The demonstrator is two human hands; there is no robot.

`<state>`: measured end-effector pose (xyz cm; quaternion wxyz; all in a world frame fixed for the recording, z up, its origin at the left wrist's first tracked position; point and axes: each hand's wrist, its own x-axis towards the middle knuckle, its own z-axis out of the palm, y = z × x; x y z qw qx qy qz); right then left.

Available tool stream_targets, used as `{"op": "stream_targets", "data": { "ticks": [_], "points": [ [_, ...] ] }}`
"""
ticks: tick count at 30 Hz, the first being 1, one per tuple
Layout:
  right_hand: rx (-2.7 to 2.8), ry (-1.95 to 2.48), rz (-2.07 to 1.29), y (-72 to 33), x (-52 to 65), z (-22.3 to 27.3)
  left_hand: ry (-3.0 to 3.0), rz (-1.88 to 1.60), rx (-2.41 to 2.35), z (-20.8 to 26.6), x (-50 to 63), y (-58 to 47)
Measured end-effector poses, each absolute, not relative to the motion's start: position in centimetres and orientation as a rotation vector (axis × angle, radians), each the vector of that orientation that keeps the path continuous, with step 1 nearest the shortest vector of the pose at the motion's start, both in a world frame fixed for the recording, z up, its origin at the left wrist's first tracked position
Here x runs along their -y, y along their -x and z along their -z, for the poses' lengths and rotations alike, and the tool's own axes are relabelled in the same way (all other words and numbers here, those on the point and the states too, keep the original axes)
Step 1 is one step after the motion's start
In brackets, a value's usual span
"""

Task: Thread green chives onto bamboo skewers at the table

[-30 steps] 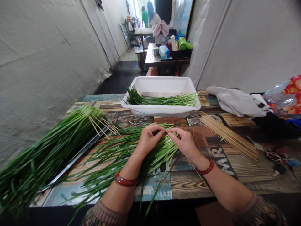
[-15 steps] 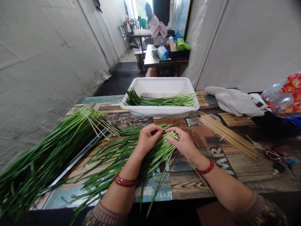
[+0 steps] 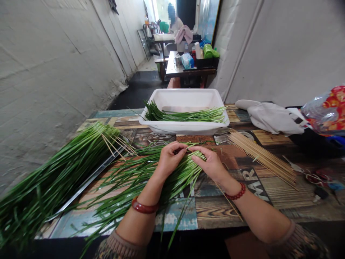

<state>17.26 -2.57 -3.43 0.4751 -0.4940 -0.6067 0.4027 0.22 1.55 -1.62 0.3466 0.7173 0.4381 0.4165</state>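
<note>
Loose garlic chives (image 3: pixel 129 180) lie spread across the middle of the table, pale stalk ends toward the right. Over those ends, my left hand (image 3: pixel 172 156) is closed, its thumb and forefinger pinching chive stalks. Facing it, my right hand (image 3: pixel 211 163) is closed too, with fingertips on the same stalks and the palm above the pale ends. A thin bamboo skewer (image 3: pixel 229 202) sticks out from under my right hand toward the table's front edge; its other end is hidden, so whether my fingers grip it I cannot tell.
Behind my hands stands a white tub (image 3: pixel 183 127) holding chives. A large chive pile (image 3: pixel 54 169) lies left beside a metal strip (image 3: pixel 88 183) and several short sticks. Right are a bundle of skewers (image 3: pixel 261 156), scissors (image 3: pixel 296 166) and a pale cap (image 3: pixel 272 117). A person sits far back.
Both hands stay almost in place over the chive stalks, with only slight finger movement. The view has shifted very slightly.
</note>
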Motion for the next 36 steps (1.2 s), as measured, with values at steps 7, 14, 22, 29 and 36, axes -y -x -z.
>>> {"op": "stream_targets", "data": {
  "ticks": [7,14,22,29,36],
  "points": [
    [1.469,1.201,-1.006,-17.31,2.63,3.59,-1.812,-1.104,-1.126,1.79,-1.55,-0.23],
    [1.469,1.184,-0.979,-17.22,2.52,3.57,-1.874,-1.086,-1.136,1.54,-1.52,-0.23],
    [1.476,1.197,-0.965,-17.20,2.50,3.67,-1.920,-1.080,-1.143,1.48,-1.48,-0.21],
    [1.485,1.210,-0.951,-17.23,2.40,3.79,-1.981,-1.085,-1.121,1.23,-1.42,-0.23],
    [1.384,1.170,-0.998,-16.96,2.39,3.91,-1.967,-1.089,-1.137,1.54,-1.47,-0.23]
  ]
}}
